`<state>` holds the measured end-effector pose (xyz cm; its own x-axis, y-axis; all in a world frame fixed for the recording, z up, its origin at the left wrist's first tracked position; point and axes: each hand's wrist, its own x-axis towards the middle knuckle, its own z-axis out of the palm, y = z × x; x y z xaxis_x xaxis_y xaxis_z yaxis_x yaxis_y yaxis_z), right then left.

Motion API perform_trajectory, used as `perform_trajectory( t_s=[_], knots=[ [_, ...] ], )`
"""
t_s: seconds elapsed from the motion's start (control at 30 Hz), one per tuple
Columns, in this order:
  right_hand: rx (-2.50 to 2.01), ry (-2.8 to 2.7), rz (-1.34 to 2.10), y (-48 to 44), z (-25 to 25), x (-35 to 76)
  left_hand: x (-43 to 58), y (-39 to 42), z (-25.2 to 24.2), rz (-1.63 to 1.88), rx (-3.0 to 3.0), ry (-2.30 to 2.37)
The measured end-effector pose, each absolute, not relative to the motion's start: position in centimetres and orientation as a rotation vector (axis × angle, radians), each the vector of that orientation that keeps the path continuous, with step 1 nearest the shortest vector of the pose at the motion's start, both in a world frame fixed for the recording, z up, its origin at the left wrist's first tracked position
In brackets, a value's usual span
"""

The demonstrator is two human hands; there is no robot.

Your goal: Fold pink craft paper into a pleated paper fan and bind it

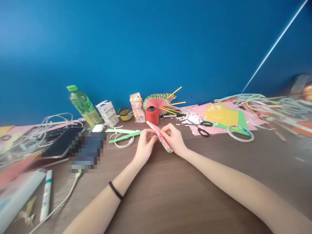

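Both my hands hold a folded pink paper strip (159, 136), pleated like an accordion with a green edge at its near end. My left hand (145, 146) pinches the strip from the left side near its middle. My right hand (173, 139) grips it from the right, fingers curled around the pleats. The strip is held just above the brown table (170, 195), angled from far left to near right. A black band sits on my left wrist.
A finished paper fan (157, 101), a red spool (152, 115), small cartons, a green bottle (84, 106), scissors (201, 127), coloured paper sheets (224, 117) and a tape ring (240, 133) lie along the back. Green paper strips, cables, a phone and a glue stick (46, 195) are at left.
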<state>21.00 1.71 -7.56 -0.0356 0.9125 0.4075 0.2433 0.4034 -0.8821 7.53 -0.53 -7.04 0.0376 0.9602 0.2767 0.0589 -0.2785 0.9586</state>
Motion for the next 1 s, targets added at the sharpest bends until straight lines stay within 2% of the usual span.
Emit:
perform_trajectory(
  t_s=[0.5, 1.0],
  knots=[
    [-0.947, -1.577, 0.895, 1.6, -7.7, 21.0, 6.9, -0.1, -6.5, 1.191, 1.339, 1.1],
    [-0.86, -1.614, 0.751, 1.0, -7.5, 20.5, 6.6, -0.2, -5.7, 1.052, 1.379, 1.145]
  ],
)
